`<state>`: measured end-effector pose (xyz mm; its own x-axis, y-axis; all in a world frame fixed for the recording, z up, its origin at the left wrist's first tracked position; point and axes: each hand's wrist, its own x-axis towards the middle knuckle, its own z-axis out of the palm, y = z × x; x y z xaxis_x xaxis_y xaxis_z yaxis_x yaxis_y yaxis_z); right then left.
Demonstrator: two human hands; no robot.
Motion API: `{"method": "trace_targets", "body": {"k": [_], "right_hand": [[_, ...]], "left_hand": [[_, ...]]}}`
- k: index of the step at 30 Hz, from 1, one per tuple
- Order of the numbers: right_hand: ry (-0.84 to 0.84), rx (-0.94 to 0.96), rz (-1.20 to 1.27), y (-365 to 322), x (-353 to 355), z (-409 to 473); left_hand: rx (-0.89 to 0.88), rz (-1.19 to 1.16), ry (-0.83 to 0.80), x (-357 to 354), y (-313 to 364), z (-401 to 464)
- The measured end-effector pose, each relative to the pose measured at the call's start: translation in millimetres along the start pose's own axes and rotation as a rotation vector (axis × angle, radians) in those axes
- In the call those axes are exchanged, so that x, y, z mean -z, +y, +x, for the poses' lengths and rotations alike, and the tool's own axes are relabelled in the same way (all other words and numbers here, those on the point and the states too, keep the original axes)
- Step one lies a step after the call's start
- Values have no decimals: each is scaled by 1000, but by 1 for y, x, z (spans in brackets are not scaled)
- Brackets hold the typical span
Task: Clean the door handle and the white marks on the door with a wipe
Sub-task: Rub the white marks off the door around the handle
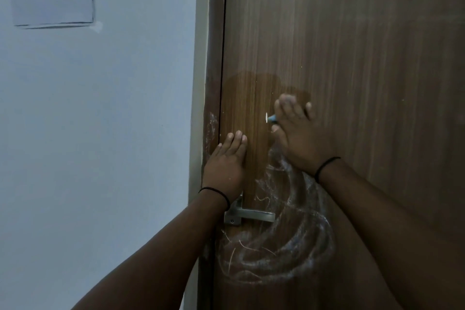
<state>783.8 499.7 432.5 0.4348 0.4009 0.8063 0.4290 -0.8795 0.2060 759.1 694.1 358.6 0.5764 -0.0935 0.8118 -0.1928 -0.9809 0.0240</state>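
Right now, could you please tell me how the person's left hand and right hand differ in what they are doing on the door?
The left hand lies flat and bare on the door just above the door handle; the right hand sits higher and presses a light blue wipe, mostly hidden beneath it. The left hand is near the door's edge; the right hand is further in, above the white marks. Both wrists wear a black band.

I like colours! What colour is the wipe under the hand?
Light blue; the wipe peeks out beside the right hand in the head view.
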Motion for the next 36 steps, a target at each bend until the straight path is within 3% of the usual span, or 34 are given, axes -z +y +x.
{"method": "trace_targets", "body": {"k": [4,10,17,23,30,36], "right_hand": [[-50,94,-73,-1,-20,-40],[90,-177,56,30,-6,-21],[-67,74,-46,-7,-30,-57],[67,-155,40,22,-18,-39],[-123,123,-38,-9,-37,-75],[-16,-89,-17,22,-22,-66]], "left_hand": [[-14,0,-16,4,-1,-1],[6,-15,-2,0,4,-4],[33,-21,6,-1,9,-8],[28,-6,-17,-1,9,-10],[27,-17,-29,2,9,-13],[37,-3,-34,-1,10,-13]]}}
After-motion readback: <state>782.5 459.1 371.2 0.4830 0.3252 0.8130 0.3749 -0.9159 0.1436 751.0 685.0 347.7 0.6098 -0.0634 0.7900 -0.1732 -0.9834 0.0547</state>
